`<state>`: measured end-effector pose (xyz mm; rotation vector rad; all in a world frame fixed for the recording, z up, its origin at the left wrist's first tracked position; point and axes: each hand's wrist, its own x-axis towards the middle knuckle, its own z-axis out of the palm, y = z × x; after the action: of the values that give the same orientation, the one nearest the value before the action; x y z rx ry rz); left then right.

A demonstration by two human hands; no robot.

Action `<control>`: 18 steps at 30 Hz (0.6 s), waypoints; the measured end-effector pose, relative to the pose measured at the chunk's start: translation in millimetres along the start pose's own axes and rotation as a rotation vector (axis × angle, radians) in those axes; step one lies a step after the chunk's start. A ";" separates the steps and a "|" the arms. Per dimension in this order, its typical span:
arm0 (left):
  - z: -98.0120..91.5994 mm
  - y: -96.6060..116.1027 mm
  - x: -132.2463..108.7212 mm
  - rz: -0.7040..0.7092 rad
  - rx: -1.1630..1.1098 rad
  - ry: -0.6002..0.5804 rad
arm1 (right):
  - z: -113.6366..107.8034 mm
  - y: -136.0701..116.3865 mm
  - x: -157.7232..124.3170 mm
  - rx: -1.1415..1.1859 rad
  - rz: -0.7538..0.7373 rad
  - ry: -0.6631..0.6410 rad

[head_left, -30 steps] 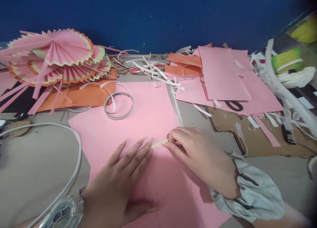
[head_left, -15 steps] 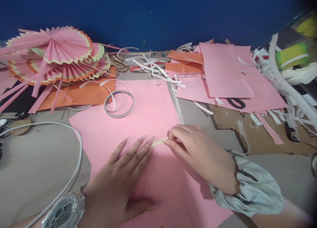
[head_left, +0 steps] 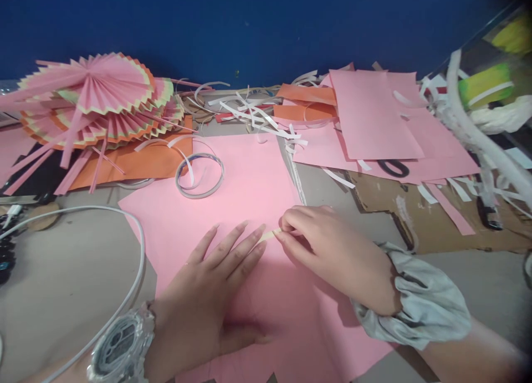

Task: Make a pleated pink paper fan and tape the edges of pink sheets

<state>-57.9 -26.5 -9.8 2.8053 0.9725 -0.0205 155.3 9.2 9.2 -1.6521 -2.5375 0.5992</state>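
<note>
My left hand lies flat with spread fingers on a large sheet of pink paper. A short pale yellow strip shows between its fingertips and my right hand. Thumb and index finger of my right hand pinch the strip's right end, low against the paper. How far the strip runs under my left fingers is hidden. Beyond my left hand, a ring-shaped roll of tape rests on the pink sheet.
Pleated pink paper fans are stacked at the back left on orange paper. White paper strips lie along the back. More pink sheets and cardboard are on the right. A white cable curves along the left.
My left hand has slid slightly right and up along the strip, so less of it shows. My right hand keeps its pinch. The view has shifted a little.
</note>
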 end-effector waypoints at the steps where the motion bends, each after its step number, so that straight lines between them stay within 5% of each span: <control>1: 0.3 0.5 0.1 -0.007 0.002 0.005 | 0.3 0.5 0.0 0.001 -0.006 0.001; 18: -0.7 17.6 -14.3 -0.093 0.135 0.089 | -3.6 -7.8 -6.9 -0.117 -0.006 0.012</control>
<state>-58.4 -48.7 -5.3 2.9020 1.1625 0.0281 152.4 1.4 16.3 -1.6766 -2.6149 0.4465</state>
